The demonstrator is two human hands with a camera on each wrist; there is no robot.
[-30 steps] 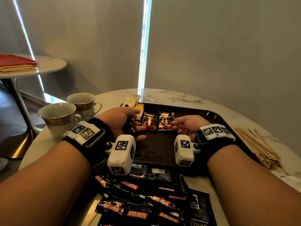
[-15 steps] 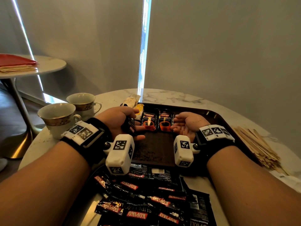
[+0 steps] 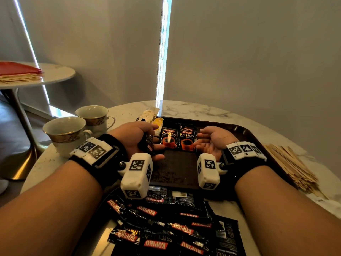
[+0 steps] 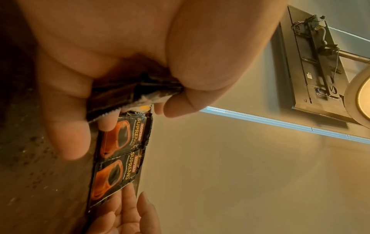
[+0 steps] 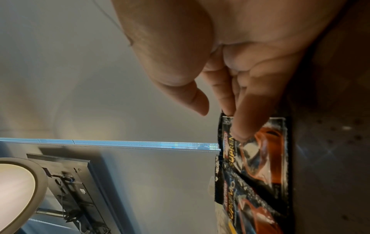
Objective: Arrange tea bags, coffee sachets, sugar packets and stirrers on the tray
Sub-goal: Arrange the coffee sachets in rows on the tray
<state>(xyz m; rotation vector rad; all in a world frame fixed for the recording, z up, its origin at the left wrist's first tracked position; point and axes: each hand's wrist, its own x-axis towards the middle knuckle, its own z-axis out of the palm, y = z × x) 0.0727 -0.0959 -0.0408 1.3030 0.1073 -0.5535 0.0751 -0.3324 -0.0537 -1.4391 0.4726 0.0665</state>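
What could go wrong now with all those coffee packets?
The left hand holds a small bunch of sachets; one might slip out onto the tray crooked. The right hand's fingers touch the right sachet of the two already laid down, so a nudge could shove the row askew. The pile of sachets under the forearms could get swept about.

Dim room; bright window slit (image 3: 163, 52); edges warped.

Bare tray (image 3: 175, 169) floor lies between both hands, below two sachets (image 3: 178, 139).
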